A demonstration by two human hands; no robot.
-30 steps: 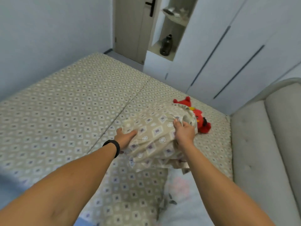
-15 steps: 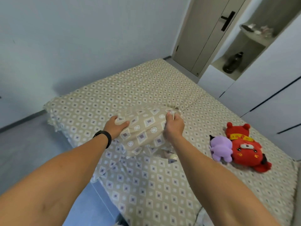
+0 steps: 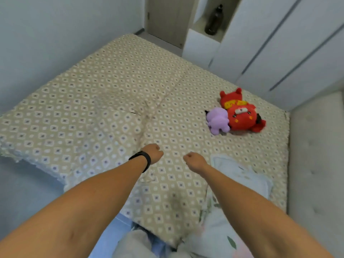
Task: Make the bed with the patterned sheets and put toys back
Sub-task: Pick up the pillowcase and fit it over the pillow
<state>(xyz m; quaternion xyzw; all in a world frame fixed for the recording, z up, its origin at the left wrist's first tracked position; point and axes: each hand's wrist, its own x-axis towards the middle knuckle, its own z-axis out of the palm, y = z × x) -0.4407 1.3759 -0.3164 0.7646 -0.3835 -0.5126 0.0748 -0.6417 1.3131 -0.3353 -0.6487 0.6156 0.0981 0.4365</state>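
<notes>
A pale wall (image 3: 55,34) fills the far left, and the bed runs out from it. The patterned sheet (image 3: 115,75), beige with small diamond motifs, covers the whole mattress; its long axis runs from the near left edge up toward the door (image 3: 163,15) at the top of the view. A seam or fold line crosses the sheet diagonally from the middle toward the upper right. On the near left part lies a patterned pillow (image 3: 104,133) in the same fabric, resting flat, its long side running roughly along the near left edge of the bed.

The left hand (image 3: 153,152), with a black wristband (image 3: 142,160) on its wrist, hovers over the sheet just right of the pillow, its fingers curled into a loose fist with nothing in it. The right hand (image 3: 194,161) is near it, a short gap between them, likewise curled and holding nothing.

Below the right forearm a light blue floral blanket (image 3: 240,174) lies bunched at the near edge. Farther right and deeper on the bed, a purple plush toy (image 3: 217,121) lies touching a red plush toy (image 3: 240,112), whose body points toward the white wardrobe (image 3: 279,43). A dark bottle (image 3: 214,21) stands in an open niche beside the door. A grey padded headboard (image 3: 316,164) borders the bed's right side.
</notes>
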